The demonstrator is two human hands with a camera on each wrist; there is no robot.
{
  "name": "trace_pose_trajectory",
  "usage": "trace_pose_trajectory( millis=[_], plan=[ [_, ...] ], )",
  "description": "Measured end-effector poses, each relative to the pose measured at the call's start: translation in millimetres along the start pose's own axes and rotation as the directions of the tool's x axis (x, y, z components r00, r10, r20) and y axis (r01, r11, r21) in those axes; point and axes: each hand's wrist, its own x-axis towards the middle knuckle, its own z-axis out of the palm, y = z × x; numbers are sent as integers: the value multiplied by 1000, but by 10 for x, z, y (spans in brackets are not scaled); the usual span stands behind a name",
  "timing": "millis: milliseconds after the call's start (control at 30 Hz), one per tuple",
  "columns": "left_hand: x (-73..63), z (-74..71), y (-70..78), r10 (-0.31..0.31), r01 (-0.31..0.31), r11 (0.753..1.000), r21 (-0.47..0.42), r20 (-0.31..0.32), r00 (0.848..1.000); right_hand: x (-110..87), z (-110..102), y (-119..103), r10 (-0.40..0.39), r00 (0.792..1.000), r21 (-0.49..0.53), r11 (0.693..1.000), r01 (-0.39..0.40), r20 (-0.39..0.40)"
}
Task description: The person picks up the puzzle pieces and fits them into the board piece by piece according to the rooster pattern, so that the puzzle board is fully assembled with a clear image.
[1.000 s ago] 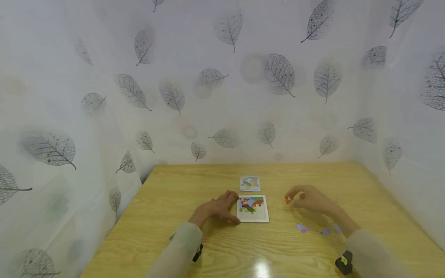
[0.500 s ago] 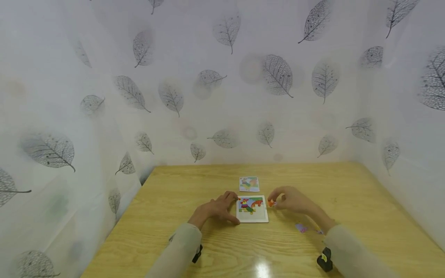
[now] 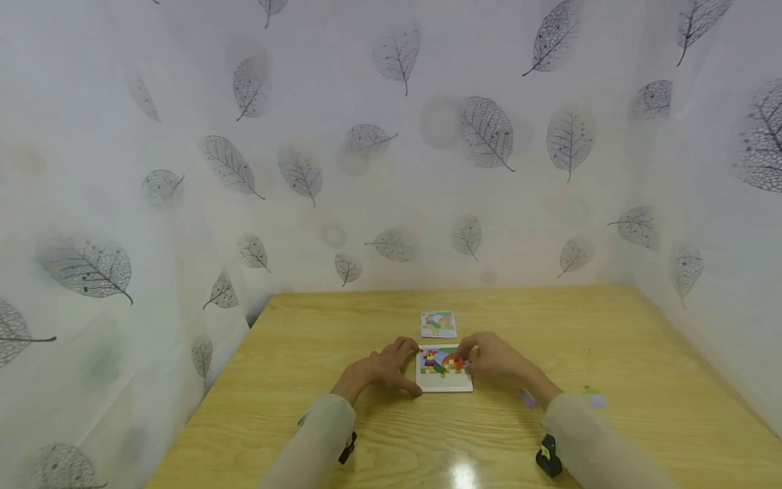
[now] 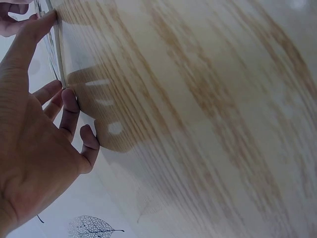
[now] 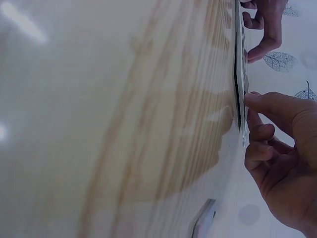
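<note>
A square jigsaw tray [image 3: 435, 384] with a white border lies on the table in the head view, its upper part filled with a colourful rooster picture. Along its left edge rests my left hand [image 3: 383, 367], thumb at the near corner and fingers toward the far one. My right hand [image 3: 496, 356] is over the tray's right side and pinches an orange jigsaw piece [image 3: 459, 365] low against the picture. The right fingertips partly cover that piece. From the right wrist, the tray [image 5: 238, 64] shows edge-on, with my right thumb [image 5: 267, 104] at its border.
A picture card [image 3: 438, 324] of the same rooster lies just beyond the tray. Loose jigsaw pieces lie to the right, a purple one [image 3: 529, 401] and another [image 3: 595, 399], partly behind the right forearm. Leaf-printed curtain [image 3: 391, 170] encloses the wooden table [image 3: 342, 312].
My right hand has carried the orange jigsaw piece leftward from the table's right side to the tray's picture. The left hand has stayed at the tray's left edge.
</note>
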Motion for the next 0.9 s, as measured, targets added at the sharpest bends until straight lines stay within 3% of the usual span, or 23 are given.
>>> trace_pose_trajectory(
  millis=[300, 567, 900],
  plan=[
    [10, -6, -10, 6, -6, 1000, -2, 1, 1000, 74, 78, -41, -31, 1000, -26, 999, 31, -3],
    [62, 63, -87, 14, -14, 1000, 11, -8, 1000, 86, 91, -66, 1, 1000, -32, 999, -1, -7],
    [3, -2, -4, 7, -7, 1000, -6, 2, 1000, 77, 95, -26, 21, 1000, -6, 1000, -20, 9]
  ],
)
